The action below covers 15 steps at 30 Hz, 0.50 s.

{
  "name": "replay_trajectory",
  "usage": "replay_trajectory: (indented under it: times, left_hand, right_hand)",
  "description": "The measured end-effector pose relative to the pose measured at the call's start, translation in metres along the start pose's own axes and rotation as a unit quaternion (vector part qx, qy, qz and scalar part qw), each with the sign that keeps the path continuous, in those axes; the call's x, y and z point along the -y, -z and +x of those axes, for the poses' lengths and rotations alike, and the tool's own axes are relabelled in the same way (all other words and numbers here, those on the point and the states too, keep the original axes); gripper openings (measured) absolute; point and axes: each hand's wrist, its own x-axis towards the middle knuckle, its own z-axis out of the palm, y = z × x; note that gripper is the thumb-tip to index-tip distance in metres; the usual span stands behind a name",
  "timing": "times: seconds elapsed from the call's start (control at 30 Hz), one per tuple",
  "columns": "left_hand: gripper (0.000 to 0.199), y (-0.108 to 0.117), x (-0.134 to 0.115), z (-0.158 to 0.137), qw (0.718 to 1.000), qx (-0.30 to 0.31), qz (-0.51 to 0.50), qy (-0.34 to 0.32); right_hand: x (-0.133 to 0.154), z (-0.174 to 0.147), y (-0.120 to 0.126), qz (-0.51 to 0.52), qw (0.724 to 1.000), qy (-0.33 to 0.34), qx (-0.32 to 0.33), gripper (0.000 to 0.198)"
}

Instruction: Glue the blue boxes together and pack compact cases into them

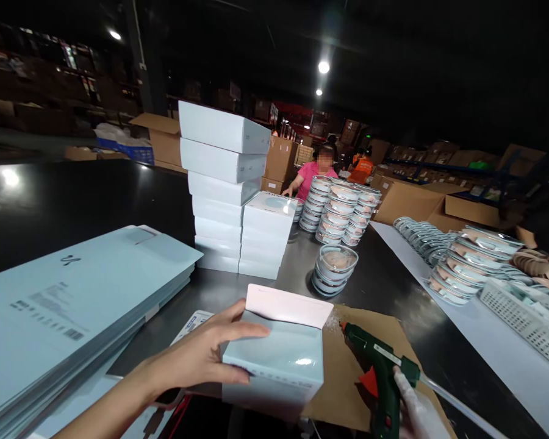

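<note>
My left hand (224, 344) grips the near left side of a pale blue cardboard box (279, 360), thumb in front and fingers over the top. The box's pinkish-white end flap (288, 306) stands up at its far edge. In my right hand (414, 399) is a dark green glue gun (379, 356) with an orange nozzle and red trigger, its tip pointing left, apart from the box. A clear glue stick (457, 402) sticks out of the back of the gun. Brown cardboard (348, 390) lies beneath the gun.
Flat pale blue box blanks (119, 286) are piled at left. Finished boxes (219, 201) stand stacked ahead. Several stacks of clear-lidded round packs (336, 268) are beyond, near a person in pink (311, 177). A white basket (524, 323) is at right.
</note>
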Motion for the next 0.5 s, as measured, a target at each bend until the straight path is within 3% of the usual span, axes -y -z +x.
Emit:
replay_trajectory:
  times: [0.07,0.13,0.17,0.23,0.3,0.37,0.43,0.5]
  left_hand:
    - [0.057,0.002,-0.002,0.000,1.000,0.006,0.003,0.011]
    - [0.056,0.004,-0.002,0.000,1.000,0.008,0.002,0.020]
    - [0.056,0.003,-0.001,0.000,1.000,0.011,-0.002,0.022]
    - [0.054,-0.002,0.004,-0.002,1.000,0.011,-0.014,0.018]
    - [0.049,-0.013,0.012,-0.004,0.999,-0.011,-0.042,-0.007]
    - [0.052,-0.027,0.021,-0.005,0.989,-0.078,-0.111,-0.059]
    - [0.061,-0.037,0.026,-0.006,0.966,-0.151,-0.168,-0.126]
    - [0.064,-0.039,0.026,-0.006,0.957,-0.167,-0.166,-0.172]
  right_hand:
    - [0.008,-0.004,0.003,-0.143,0.982,0.084,-0.089,0.046]
    - [0.024,-0.017,-0.016,-0.163,0.960,0.205,-0.100,0.043]
    - [0.032,-0.025,-0.032,-0.115,0.955,0.267,-0.061,0.060]
    - [0.045,-0.040,-0.068,-0.060,0.926,0.353,0.122,0.102]
    - [0.049,-0.048,-0.094,-0.062,0.881,0.395,0.254,0.112]
    - [0.043,-0.050,-0.105,-0.102,0.855,0.422,0.282,0.097]
    - [0.034,-0.047,-0.105,-0.147,0.839,0.458,0.256,0.081]
    - [0.031,-0.044,-0.103,-0.173,0.814,0.498,0.244,0.078]
